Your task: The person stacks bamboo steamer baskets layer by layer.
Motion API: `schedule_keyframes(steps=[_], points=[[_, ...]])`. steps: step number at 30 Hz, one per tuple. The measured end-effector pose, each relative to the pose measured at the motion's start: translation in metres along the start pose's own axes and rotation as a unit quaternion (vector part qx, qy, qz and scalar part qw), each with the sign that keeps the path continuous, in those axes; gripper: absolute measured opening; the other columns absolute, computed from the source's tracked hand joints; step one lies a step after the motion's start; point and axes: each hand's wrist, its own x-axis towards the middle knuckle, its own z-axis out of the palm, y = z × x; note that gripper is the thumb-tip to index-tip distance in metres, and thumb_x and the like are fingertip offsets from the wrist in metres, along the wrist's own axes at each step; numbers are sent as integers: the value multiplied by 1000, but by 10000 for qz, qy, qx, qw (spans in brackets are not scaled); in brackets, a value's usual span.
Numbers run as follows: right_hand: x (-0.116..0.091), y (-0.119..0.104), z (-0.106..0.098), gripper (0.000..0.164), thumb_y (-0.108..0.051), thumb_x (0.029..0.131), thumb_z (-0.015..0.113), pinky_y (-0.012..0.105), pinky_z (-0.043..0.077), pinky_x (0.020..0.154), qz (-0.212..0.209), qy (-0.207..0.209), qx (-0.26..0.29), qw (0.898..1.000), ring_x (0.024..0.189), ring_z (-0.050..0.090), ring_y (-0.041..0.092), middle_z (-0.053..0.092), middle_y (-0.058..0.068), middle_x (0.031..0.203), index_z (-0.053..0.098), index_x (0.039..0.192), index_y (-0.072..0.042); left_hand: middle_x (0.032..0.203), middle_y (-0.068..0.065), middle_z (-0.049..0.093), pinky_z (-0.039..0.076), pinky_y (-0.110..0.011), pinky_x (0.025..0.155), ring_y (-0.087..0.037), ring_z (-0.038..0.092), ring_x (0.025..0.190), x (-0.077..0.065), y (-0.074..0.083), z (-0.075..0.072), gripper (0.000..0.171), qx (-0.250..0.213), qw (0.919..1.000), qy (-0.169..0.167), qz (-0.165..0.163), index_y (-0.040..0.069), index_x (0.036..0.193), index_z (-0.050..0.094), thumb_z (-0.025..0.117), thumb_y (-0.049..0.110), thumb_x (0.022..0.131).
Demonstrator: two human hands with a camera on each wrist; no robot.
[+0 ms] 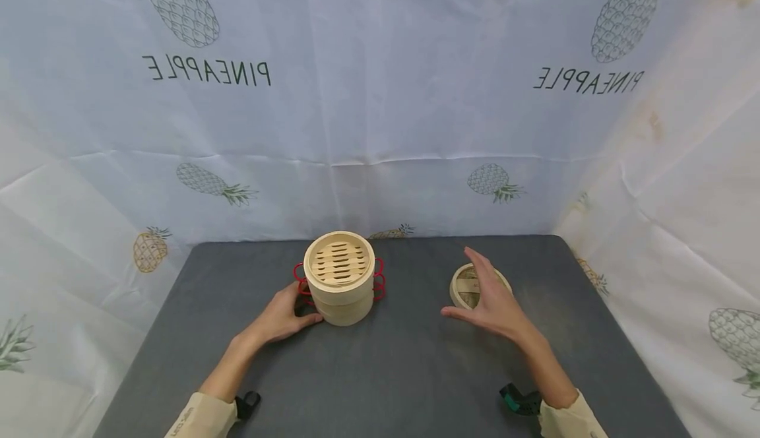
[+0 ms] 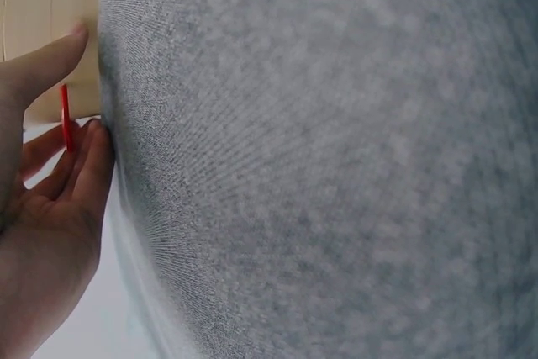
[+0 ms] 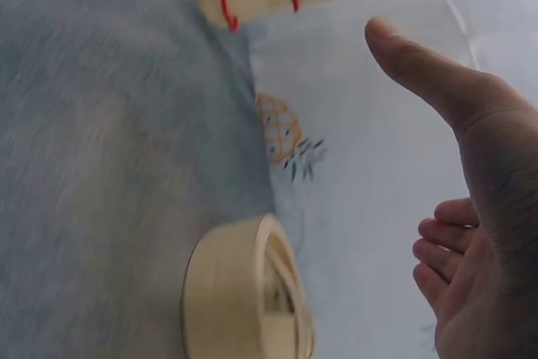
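A stacked bamboo steamer (image 1: 341, 303) stands upright left of the table's middle, its slatted round top facing up and red ring handles on both sides. My left hand (image 1: 286, 316) holds its left side low down, the thumb against the pale wall (image 2: 63, 6) and the fingers by a red handle (image 2: 65, 119). Farther right lies a round bamboo steamer lid (image 1: 461, 286) with a band across its woven inside. Over the lid hovers my right hand (image 1: 493, 303), thumb and fingers spread wide, holding nothing. The right wrist view has the lid (image 3: 223, 296) apart from that hand.
Both things stand on a dark grey table (image 1: 386, 378). Behind it and along the sides hangs a white cloth (image 1: 380, 115) with pineapple prints. The table's back edge runs just behind the steamer.
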Motion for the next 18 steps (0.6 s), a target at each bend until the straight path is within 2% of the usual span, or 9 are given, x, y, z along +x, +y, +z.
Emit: schedule_keyframes(steps=[4,9,18], points=[[-5,17,-1,124,-43,79,97,79,46,110,83,90,56,9999,153,43,52,32,24,174,23,173,-13,134,-18,69,66,-42,98,-32,76,117,-1,0,-1,72,-141,9999,41,88,-3,148,57,92,18,89],[-7,35,-2,112,-29,84,96,79,45,111,11,161,361,9992,153,43,53,36,24,172,28,172,-11,135,-19,69,65,-42,99,-32,75,118,-2,0,-2,72,-39,9999,72,88,-3,149,56,92,16,89],[-13,50,-2,87,-14,90,89,75,49,107,-245,520,280,9980,144,53,52,50,25,162,43,164,-5,135,-17,69,64,-46,100,-31,75,118,1,1,-1,72,-131,9999,-8,55,-2,148,57,92,18,89]])
